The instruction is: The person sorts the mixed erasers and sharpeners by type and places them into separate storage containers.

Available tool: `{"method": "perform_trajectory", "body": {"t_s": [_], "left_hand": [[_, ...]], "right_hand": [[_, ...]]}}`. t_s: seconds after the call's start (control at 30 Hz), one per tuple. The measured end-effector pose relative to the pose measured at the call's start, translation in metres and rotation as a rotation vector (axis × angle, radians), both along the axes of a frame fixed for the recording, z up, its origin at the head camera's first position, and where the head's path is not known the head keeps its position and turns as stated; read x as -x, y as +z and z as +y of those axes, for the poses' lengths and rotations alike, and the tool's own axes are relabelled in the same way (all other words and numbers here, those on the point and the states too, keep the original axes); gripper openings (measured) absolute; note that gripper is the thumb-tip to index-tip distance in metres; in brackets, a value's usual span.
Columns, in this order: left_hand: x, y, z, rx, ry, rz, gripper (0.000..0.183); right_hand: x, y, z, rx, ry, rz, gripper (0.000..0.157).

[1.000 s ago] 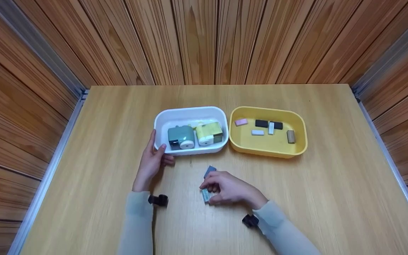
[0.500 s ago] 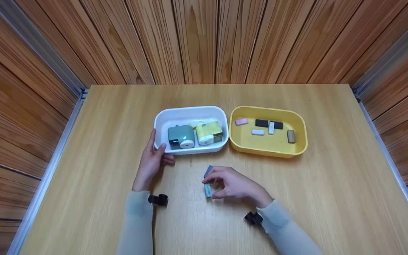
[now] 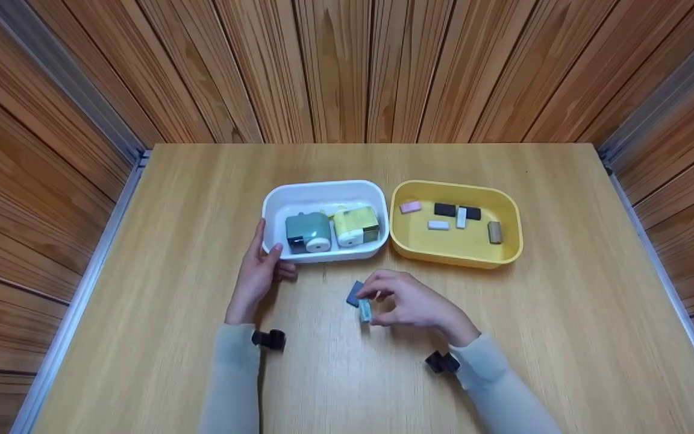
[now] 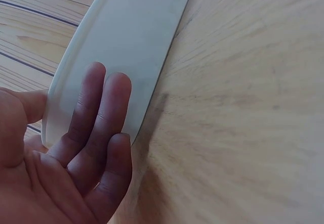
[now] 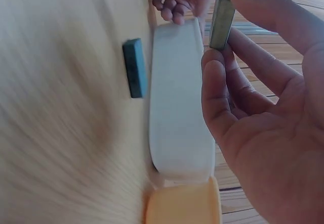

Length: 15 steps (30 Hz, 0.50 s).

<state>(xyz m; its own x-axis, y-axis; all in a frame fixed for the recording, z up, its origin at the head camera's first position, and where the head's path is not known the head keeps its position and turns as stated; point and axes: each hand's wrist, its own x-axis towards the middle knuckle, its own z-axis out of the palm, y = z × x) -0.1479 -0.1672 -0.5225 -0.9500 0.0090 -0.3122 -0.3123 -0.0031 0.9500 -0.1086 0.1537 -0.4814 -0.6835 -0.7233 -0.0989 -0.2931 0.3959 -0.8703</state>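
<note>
My left hand [image 3: 256,271] grips the front left corner of a white bin [image 3: 326,258], thumb over the rim and other fingers along the outer wall [image 4: 126,37]. Two sharpeners lie inside: a teal one [image 3: 308,229] and a yellow one [image 3: 353,224]. Between thumb and fingertips, my right hand [image 3: 410,301] pinches a light blue eraser [image 3: 365,311], raised over the table; its long narrow side shows in the right wrist view [image 5: 221,16]. A darker blue eraser [image 3: 354,293] lies on the table just beyond it, partly behind my fingers.
Right beside the white bin stands a yellow bin [image 3: 455,256]. Several erasers lie in it: a pink one [image 3: 410,207], a brown one [image 3: 495,232], and black and white ones. Wood-plank walls surround the table [image 3: 142,337] at the back and sides.
My right hand has lifted the light blue eraser and carried it forward and to the right, toward the bins. The left hand and both bins have stayed put.
</note>
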Motion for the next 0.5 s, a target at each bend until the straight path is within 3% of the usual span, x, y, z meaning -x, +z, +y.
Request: {"method": "perform_trajectory", "body": {"t_s": [0.5], "left_hand": [[0.000, -0.002, 0.000, -0.016, 0.003, 0.004, 0.065]], "right_hand": [[0.007, 0.028, 0.019, -0.025, -0.075, 0.074, 0.042]]}}
